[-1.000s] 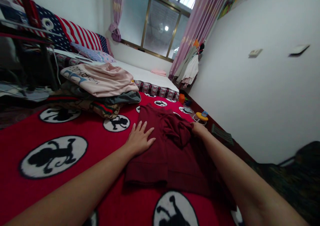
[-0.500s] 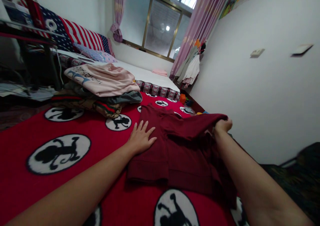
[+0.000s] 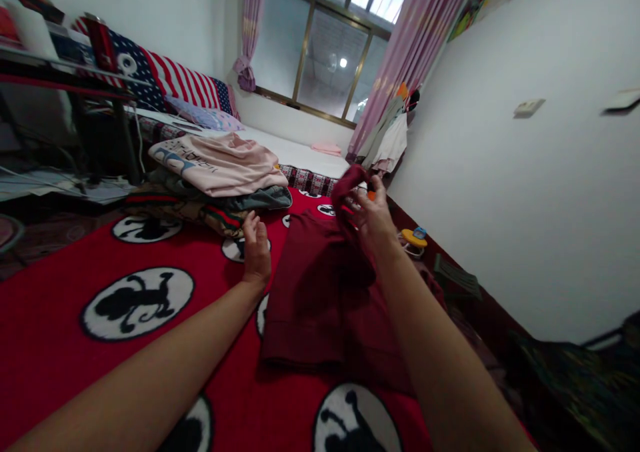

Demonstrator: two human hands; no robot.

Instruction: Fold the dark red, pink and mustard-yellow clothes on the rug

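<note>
A maroon long-sleeved garment (image 3: pixel 305 299) lies on a red blanket (image 3: pixel 220 385) patterned with white ovals and black figures. My right hand (image 3: pixel 373 212) grips the garment's sleeve and holds it raised above the rest of the cloth. The lifted part casts a shadow on the fabric below. My left hand (image 3: pixel 257 249) is off the cloth, just left of its edge, fingers stretched out and holding nothing. Beyond that hand sits a pile of clothes with a pink printed top (image 3: pixel 220 164) uppermost.
A bed with a white sheet (image 3: pixel 285 147) stands under the window. To the left is a desk (image 3: pixel 65 79) with a red flask (image 3: pixel 100 42). Along the right wall are a yellow-topped stool (image 3: pixel 414 239) and a dark green stool (image 3: pixel 456 277). Clothes (image 3: pixel 393 139) hang by the curtain.
My right hand has carried the sleeve from the right inward and up over the garment. My left hand has lifted off the cloth and shifted slightly left and up.
</note>
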